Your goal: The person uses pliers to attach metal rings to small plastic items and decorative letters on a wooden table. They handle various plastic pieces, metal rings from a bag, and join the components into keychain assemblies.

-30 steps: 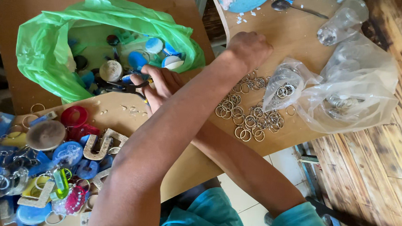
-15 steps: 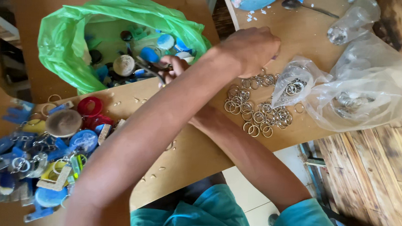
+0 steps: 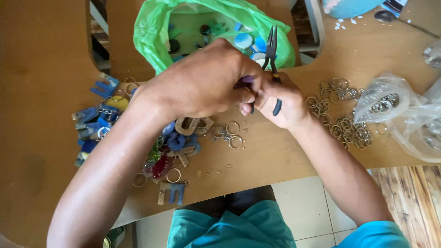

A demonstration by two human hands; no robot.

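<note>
- Head view: gripping slim black-handled pliers (image 3: 272,62) in the right hand (image 3: 280,101), fingers closed round the handles, pointed metal tips aiming up.
- Pinching a small purple piece (image 3: 247,81) with the left hand (image 3: 207,81), fingers closed, touching the right hand above the smooth brown wooden surface (image 3: 38,106).
- Lying nearby: crinkled green plastic bag (image 3: 158,24), thin round metal rings (image 3: 342,119), glossy letter-shaped charms (image 3: 97,118), clear bag (image 3: 419,123).

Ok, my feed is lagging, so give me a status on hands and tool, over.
Right hand grips pliers, tips up. Left hand pinches a small purple piece against it. Loose rings by the right wrist, nothing blocking.
</note>
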